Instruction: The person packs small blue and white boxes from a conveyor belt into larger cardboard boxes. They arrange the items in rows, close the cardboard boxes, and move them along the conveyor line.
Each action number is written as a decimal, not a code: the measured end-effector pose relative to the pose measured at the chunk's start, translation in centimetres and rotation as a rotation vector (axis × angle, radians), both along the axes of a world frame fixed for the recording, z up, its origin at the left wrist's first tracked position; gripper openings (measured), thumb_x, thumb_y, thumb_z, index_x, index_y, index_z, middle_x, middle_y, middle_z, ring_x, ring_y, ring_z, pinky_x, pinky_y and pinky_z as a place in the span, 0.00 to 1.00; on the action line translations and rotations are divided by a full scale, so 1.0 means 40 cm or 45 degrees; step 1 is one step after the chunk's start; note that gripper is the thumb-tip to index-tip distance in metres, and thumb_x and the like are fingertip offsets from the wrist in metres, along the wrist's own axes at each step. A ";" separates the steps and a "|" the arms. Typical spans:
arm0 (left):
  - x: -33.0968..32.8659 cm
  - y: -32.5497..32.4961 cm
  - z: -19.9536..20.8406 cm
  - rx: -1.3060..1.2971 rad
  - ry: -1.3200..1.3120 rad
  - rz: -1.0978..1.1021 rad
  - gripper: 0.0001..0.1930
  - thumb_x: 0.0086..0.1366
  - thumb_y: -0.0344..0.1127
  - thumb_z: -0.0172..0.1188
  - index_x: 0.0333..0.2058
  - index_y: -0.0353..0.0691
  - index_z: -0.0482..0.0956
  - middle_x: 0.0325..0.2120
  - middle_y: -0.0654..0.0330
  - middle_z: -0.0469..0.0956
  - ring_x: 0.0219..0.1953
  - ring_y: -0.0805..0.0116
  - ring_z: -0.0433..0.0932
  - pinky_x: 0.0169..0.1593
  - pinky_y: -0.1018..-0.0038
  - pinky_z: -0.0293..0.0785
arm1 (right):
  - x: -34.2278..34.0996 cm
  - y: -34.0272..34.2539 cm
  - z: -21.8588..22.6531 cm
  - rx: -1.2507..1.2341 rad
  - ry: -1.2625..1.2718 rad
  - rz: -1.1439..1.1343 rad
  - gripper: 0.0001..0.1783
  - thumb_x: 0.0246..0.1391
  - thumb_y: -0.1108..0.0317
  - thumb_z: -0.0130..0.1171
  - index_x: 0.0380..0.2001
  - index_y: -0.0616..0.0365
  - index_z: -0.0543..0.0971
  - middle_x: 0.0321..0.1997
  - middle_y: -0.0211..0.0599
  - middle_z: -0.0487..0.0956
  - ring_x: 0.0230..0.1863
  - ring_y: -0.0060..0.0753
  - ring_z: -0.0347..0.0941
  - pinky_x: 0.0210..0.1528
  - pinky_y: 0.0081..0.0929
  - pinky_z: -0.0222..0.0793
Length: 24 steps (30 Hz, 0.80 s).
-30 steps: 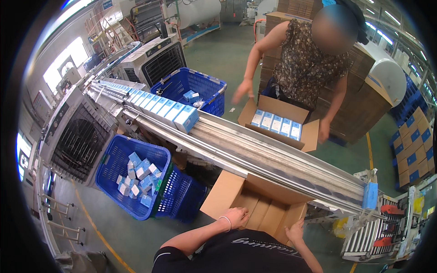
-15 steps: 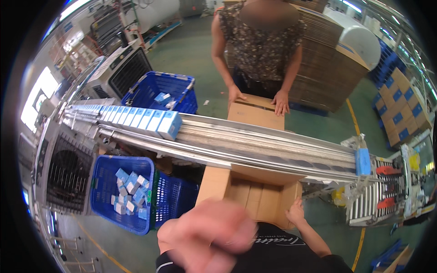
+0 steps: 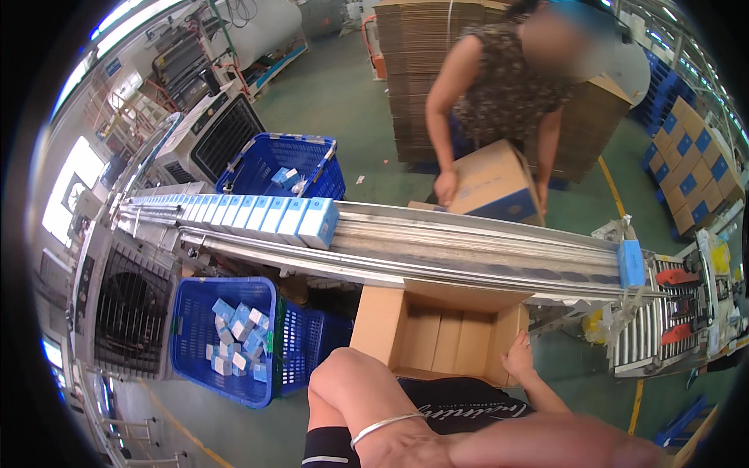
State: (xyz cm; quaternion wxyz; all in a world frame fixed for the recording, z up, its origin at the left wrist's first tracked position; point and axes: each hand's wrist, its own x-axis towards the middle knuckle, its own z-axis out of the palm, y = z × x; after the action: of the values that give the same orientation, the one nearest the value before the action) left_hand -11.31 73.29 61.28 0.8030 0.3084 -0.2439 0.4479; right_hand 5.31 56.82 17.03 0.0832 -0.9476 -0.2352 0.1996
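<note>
Look at this: black short-sleeved fabric shirt (image 3: 425,394), white slanted script lettering (image 3: 511,409) across it, pale stripe (image 3: 325,460) banding the black sleeve (image 3: 328,443), slim whitish bracelet (image 3: 382,424) circling the left wrist (image 3: 398,437)!

Left hand (image 3: 546,444), withdrawn from the near box (image 3: 449,343), now crosses the torso; far box (image 3: 495,183), previously level, tilted by the co-worker (image 3: 507,97); carton row (image 3: 269,214) slightly advanced.

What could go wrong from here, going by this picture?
The open carton might slide: the right hand touches its side, but the left hand is away. The box at the row's right end has bare conveyor beyond it, so might tip. The co-worker's tilted carton might bump the conveyor.
</note>
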 end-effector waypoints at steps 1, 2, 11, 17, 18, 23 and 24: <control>0.002 -0.004 -0.002 0.007 -0.005 -0.015 0.13 0.59 0.43 0.58 0.43 0.52 0.75 0.49 0.63 0.67 0.50 0.56 0.65 0.46 0.56 0.65 | -0.001 -0.004 -0.002 0.012 -0.015 -0.014 0.52 0.39 0.63 0.65 0.59 0.71 0.43 0.60 0.61 0.52 0.54 0.65 0.59 0.54 0.44 0.64; 0.005 -0.008 -0.003 0.028 -0.010 -0.024 0.13 0.60 0.43 0.57 0.43 0.52 0.75 0.49 0.63 0.67 0.50 0.56 0.64 0.46 0.56 0.64 | 0.001 0.000 0.000 0.016 -0.008 -0.004 0.52 0.39 0.63 0.65 0.59 0.71 0.43 0.59 0.61 0.53 0.54 0.65 0.60 0.53 0.45 0.64; 0.002 -0.003 -0.028 0.185 -0.106 -0.136 0.12 0.63 0.42 0.54 0.44 0.49 0.74 0.52 0.64 0.65 0.51 0.56 0.64 0.49 0.55 0.62 | 0.002 -0.001 0.015 0.111 -0.011 0.041 0.51 0.39 0.65 0.65 0.58 0.72 0.44 0.58 0.63 0.54 0.53 0.67 0.60 0.54 0.47 0.62; -0.052 0.076 -0.038 0.634 -0.098 0.288 0.13 0.65 0.42 0.51 0.45 0.48 0.73 0.53 0.65 0.64 0.51 0.56 0.64 0.50 0.55 0.61 | 0.000 0.005 0.030 0.117 -0.006 0.057 0.50 0.39 0.65 0.64 0.58 0.73 0.45 0.58 0.63 0.53 0.53 0.67 0.60 0.54 0.47 0.62; -0.090 0.101 -0.035 0.832 -0.002 0.628 0.18 0.65 0.47 0.48 0.50 0.46 0.71 0.59 0.66 0.59 0.56 0.56 0.60 0.51 0.56 0.59 | 0.000 0.008 0.033 0.125 -0.013 0.090 0.50 0.40 0.65 0.64 0.58 0.73 0.45 0.58 0.63 0.53 0.53 0.66 0.60 0.54 0.47 0.61; -0.012 0.087 -0.042 0.650 0.086 1.962 0.34 0.68 0.49 0.37 0.65 0.40 0.37 0.66 0.52 0.33 0.66 0.45 0.41 0.63 0.46 0.43 | 0.023 -0.023 -0.023 0.016 -0.041 0.131 0.48 0.44 0.60 0.60 0.58 0.76 0.46 0.58 0.64 0.53 0.53 0.65 0.60 0.54 0.45 0.62; -0.041 0.099 -0.045 0.869 0.130 1.926 0.34 0.68 0.49 0.37 0.64 0.37 0.36 0.65 0.48 0.33 0.64 0.43 0.45 0.61 0.47 0.47 | 0.020 -0.008 0.010 -0.005 -0.004 0.106 0.48 0.43 0.60 0.60 0.58 0.76 0.46 0.58 0.64 0.53 0.53 0.64 0.60 0.54 0.44 0.62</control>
State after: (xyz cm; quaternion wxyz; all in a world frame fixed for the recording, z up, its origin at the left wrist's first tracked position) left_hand -12.97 77.26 59.49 0.1577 0.6357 -0.0564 0.7536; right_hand 6.10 56.51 17.43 0.0728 -0.9375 -0.2741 0.2018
